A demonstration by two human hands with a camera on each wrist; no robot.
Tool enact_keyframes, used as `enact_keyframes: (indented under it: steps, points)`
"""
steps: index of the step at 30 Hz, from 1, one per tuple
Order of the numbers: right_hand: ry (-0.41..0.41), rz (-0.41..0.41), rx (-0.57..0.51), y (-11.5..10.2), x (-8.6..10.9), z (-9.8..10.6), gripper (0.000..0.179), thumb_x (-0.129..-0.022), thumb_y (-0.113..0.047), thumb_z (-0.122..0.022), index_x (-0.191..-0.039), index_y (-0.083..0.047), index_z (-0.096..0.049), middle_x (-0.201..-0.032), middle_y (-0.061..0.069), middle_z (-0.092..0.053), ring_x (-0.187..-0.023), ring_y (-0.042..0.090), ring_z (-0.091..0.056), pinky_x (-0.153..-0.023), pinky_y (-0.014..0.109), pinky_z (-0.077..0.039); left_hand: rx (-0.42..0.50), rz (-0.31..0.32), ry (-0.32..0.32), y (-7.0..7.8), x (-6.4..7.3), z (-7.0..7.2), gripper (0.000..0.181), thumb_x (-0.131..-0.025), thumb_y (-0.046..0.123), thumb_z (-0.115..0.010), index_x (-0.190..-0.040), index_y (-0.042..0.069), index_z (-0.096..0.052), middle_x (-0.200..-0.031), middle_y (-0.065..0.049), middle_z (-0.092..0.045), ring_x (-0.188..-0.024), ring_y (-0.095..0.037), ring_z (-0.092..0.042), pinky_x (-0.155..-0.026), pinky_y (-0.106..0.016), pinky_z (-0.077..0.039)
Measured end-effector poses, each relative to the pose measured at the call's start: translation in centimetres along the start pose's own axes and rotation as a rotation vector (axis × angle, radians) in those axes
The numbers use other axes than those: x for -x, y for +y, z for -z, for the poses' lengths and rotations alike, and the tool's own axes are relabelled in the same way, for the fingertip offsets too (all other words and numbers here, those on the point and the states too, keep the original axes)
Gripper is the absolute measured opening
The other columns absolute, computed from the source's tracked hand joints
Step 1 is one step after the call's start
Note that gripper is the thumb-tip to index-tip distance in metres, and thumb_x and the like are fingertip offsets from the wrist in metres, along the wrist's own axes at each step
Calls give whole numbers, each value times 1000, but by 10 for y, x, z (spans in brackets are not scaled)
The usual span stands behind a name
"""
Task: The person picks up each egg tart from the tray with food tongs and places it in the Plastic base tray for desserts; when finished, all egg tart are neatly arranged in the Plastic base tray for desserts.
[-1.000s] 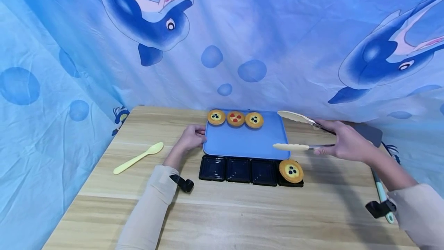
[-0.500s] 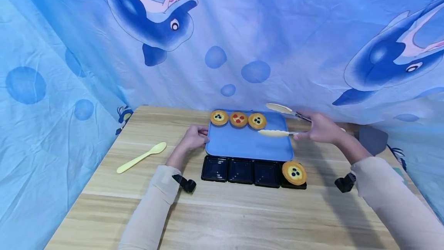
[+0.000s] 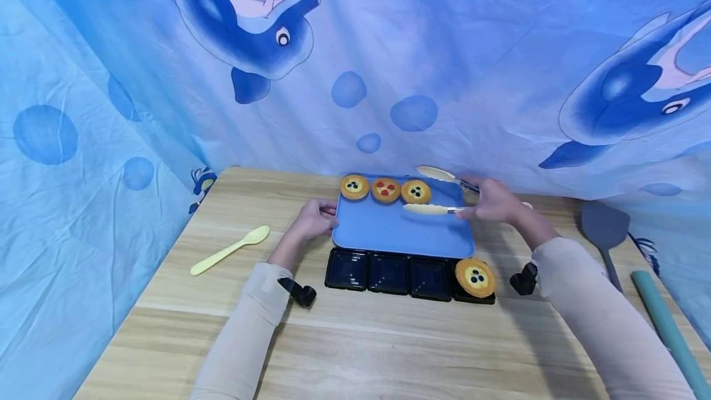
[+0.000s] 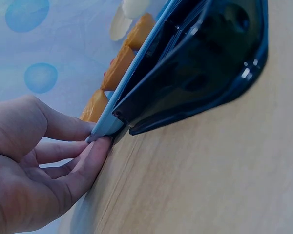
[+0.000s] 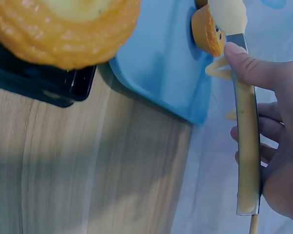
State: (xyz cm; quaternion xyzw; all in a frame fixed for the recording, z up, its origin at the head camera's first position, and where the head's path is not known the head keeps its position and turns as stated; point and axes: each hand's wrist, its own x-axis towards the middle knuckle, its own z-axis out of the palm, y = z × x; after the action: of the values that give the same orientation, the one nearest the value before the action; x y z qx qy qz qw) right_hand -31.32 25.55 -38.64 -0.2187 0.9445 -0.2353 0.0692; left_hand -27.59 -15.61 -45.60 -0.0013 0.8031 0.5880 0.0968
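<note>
My left hand [image 3: 313, 218] pinches the left rim of a blue tray [image 3: 397, 230] between thumb and fingers, as the left wrist view shows. Along the tray's back edge sit three egg tarts: a left one [image 3: 354, 186] and a right one [image 3: 416, 192] with dark berries, and a middle one [image 3: 386, 190] with red pieces. My right hand [image 3: 491, 202] grips cream-tipped tongs [image 3: 428, 209], whose arms are spread around the right tart without closing on it. A larger berry tart [image 3: 474, 277] sits in the rightmost compartment of a black tray [image 3: 389, 273] in front.
A pale yellow spoon [image 3: 233, 250] lies on the wooden table [image 3: 355, 350] at left. On the right are a grey spatula [image 3: 605, 227] and a teal rod-shaped thing [image 3: 669, 329]. A blue dolphin-print curtain [image 3: 355, 48] hangs right behind the table.
My right hand has carried the spread tongs leftward over the blue tray to the right tart, uncovering the spatula. My left hand keeps its place on the tray rim.
</note>
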Motion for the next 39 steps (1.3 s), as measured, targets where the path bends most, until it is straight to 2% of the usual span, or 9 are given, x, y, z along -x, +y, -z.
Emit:
enact_keyframes:
  steps: [5, 8, 11, 14, 17, 18, 23, 35, 39]
  points:
    - [0, -11, 36, -4, -4, -4, 89, -80, -30, -83, -146, 9, -38, -48, 6, -47, -42, 11, -17, -64, 37, -45, 6, -4, -6, 1, 0, 0, 47, -85, -9, -62, -131, -10, -56, -109, -21, -61, -88, -27, -62, -67, -34, -61]
    - [16, -12, 63, -4, -7, -6, 86, -80, -31, -83, -144, 10, -42, -60, 13, -57, -43, 12, -17, -69, 39, -46, 10, -2, -7, 2, 0, 1, 46, -85, -9, -62, -130, -11, -56, -108, -22, -61, -87, -26, -62, -67, -33, -61]
    - [32, -13, 87, -4, -8, -8, 83, -80, -31, -83, -142, 9, -45, -71, 19, -62, -42, 12, -19, -66, 37, -46, 11, -4, -9, 3, 1, 1, 46, -85, -9, -62, -130, -11, -56, -107, -22, -61, -86, -25, -62, -67, -33, -61]
    - [39, -27, 103, -5, -9, -9, 79, -81, -31, -82, -141, 9, -48, -64, 18, -59, -42, 11, -19, -53, 33, -41, 8, -9, -13, 2, 2, 1, 46, -85, -9, -62, -131, -12, -56, -107, -21, -60, -86, -25, -62, -66, -33, -61]
    - [50, -41, 102, -5, -9, -10, 75, -82, -29, -82, -139, 8, -51, -52, 11, -51, -41, 11, -20, -43, 28, -30, 8, -11, -15, 1, 1, 1, 45, -86, -8, -61, -131, -12, -55, -107, -21, -60, -86, -25, -63, -65, -33, -61]
    - [49, -52, 100, -6, -9, -10, 74, -83, -29, -82, -139, 7, -51, -45, 5, -40, -41, 11, -19, -41, 27, -26, 10, -12, -17, 1, 1, 1, 45, -86, -8, -61, -131, -12, -55, -107, -21, -60, -86, -25, -63, -65, -34, -61]
    - [52, -68, 94, -8, -8, -11, 72, -83, -27, -81, -140, 5, -51, -45, -5, -25, -42, 10, -19, -40, 25, -20, 14, -10, -15, 1, 1, 1, 44, -87, -9, -61, -130, -12, -56, -107, -21, -59, -86, -25, -63, -66, -34, -61]
    - [38, -74, 80, -12, -2, -2, 71, -85, -27, -78, -142, 4, -50, -44, -4, -29, -40, 11, -19, -38, 25, -22, 15, -7, -20, 2, 2, 1, 44, -87, -8, -61, -131, -12, -55, -107, -21, -59, -87, -25, -62, -66, -33, -61]
    - [45, -53, 77, -16, 0, 6, 71, -85, -27, -79, -142, 4, -49, -44, 5, -37, -40, 12, -20, -39, 28, -25, 10, -10, -20, 1, 1, 1, 44, -87, -7, -61, -131, -11, -56, -108, -21, -59, -86, -25, -62, -66, -34, -61]
